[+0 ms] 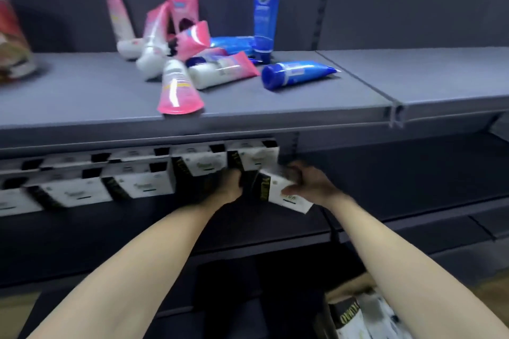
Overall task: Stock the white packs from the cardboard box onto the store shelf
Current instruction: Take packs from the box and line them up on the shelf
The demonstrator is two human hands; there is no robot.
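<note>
placement step in hand: your right hand [305,183] grips a tilted white pack [286,194] at the right end of the stocked row [137,181] on the middle shelf [413,173]. your left hand [230,186] sits between packs, its fingers hidden, so i cannot tell their state. next, square the pack upright against its neighbour. more packs wait in the cardboard box [355,287], near right.

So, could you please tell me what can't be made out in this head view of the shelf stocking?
- Left hand, head view: its fingers are hidden among the shelved white packs, so its grip is unclear.
- Print on the pack gripped by the right hand: motion blur.
- Cardboard box: mostly hidden by the right forearm and cut by the bottom edge.
- Item at far left: cut by the frame edge.
</note>
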